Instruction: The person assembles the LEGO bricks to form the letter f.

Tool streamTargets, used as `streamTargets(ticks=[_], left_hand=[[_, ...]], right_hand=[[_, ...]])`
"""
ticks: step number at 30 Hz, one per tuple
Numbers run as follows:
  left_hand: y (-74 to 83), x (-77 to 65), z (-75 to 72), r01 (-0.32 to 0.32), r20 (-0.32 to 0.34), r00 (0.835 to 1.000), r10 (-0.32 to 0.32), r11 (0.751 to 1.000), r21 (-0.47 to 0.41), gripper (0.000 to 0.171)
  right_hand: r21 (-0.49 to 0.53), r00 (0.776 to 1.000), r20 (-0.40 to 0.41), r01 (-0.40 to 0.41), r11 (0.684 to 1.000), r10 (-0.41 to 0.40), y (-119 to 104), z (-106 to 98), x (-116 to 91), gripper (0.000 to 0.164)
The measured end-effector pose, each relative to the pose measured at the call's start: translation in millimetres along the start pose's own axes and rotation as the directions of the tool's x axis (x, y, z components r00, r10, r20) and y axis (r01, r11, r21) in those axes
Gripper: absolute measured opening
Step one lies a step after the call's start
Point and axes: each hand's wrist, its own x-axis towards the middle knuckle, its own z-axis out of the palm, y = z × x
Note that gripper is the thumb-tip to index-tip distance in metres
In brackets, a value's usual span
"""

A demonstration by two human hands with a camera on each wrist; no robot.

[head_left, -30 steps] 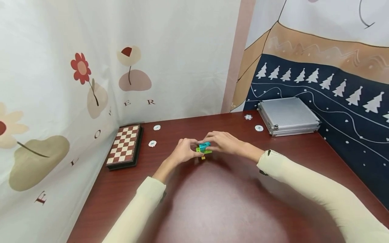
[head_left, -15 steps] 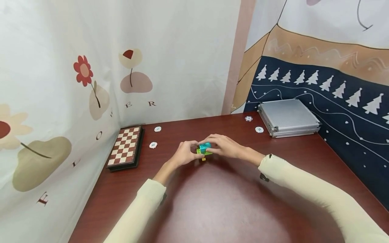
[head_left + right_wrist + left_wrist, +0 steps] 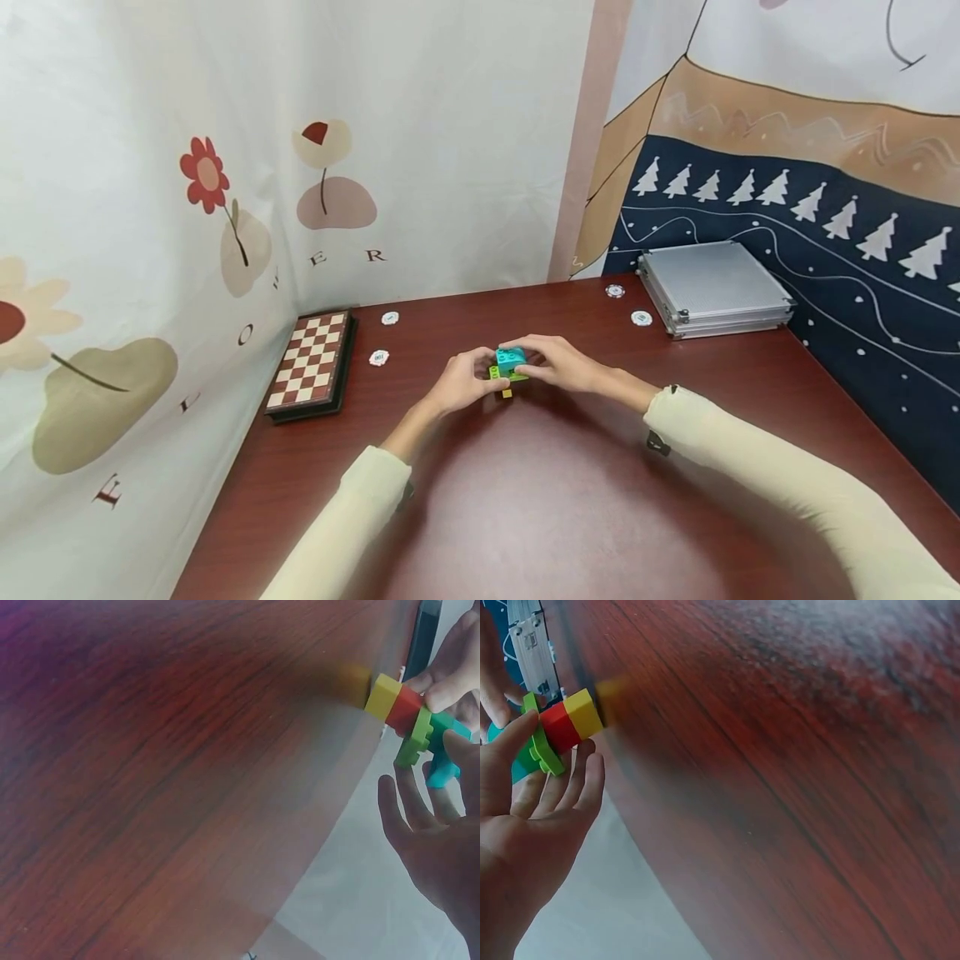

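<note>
A stack of toy building bricks stands between my hands on the table. A yellow brick [image 3: 583,714] is at the bottom, with a red brick [image 3: 559,726] on it, then a lime-green plate [image 3: 415,739], then a teal brick [image 3: 511,358] on top. My left hand [image 3: 462,383] grips the lime-green plate with its thumb on the near side. My right hand [image 3: 564,364] pinches the teal brick from the right, its thumb on the near side. In the right wrist view part of the teal brick [image 3: 442,771] overhangs. Whether it is fully pressed on the plate I cannot tell.
A chessboard box [image 3: 311,362] lies at the left, with poker chips [image 3: 379,357] near it. At the back right sits a silver metal case [image 3: 716,287], with further chips [image 3: 641,318] beside it. Printed curtains [image 3: 450,167] border the table [image 3: 540,500] behind and at the sides.
The stack and both hands have shifted slightly to the right in the head view. More of the teal brick's top shows between the fingers. Both hands keep their hold.
</note>
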Motion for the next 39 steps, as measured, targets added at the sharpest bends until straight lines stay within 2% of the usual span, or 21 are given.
streamTargets(ticks=[8, 12, 17, 19, 26, 33, 39], left_hand=[[3.9, 4.2, 3.3, 0.026, 0.009, 1.000, -0.026, 0.999, 0.021, 0.048], [5.2, 10.8, 7.1, 0.024, -0.019, 1.000, -0.023, 0.999, 0.033, 0.051], [7.0, 20.0, 11.7, 0.029, -0.068, 0.997, -0.026, 0.998, 0.048, 0.053], [7.0, 23.8, 13.0, 0.039, -0.086, 0.996, -0.034, 0.998, 0.056, 0.054], [6.8, 36.3, 15.6, 0.065, -0.151, 0.987, -0.051, 0.994, 0.090, 0.050], [7.7, 45.1, 16.5, 0.086, -0.183, 0.982, -0.049, 0.976, 0.201, 0.040], [7.9, 46.4, 18.3, 0.112, -0.151, 0.985, -0.080, 0.969, 0.220, 0.038]], right_hand=[[0.009, 0.997, -0.002, -0.080, 0.997, 0.080, 7.7, -8.4, -1.4, 0.049], [0.027, 0.992, -0.028, -0.120, 0.992, 0.121, 11.8, -12.3, 1.3, 0.046], [0.060, 0.972, -0.060, -0.225, 0.973, 0.228, 21.6, -16.5, 5.2, 0.038], [0.062, 0.964, -0.052, -0.257, 0.965, 0.260, 25.6, -17.7, 6.5, 0.041], [0.016, 0.959, -0.029, -0.281, 0.959, 0.282, 33.8, -20.9, 10.4, 0.061], [-0.014, 0.934, -0.050, -0.356, 0.934, 0.355, 40.7, -22.1, 13.5, 0.054], [-0.027, 0.902, -0.027, -0.431, 0.902, 0.431, 44.2, -19.8, 12.7, 0.051]])
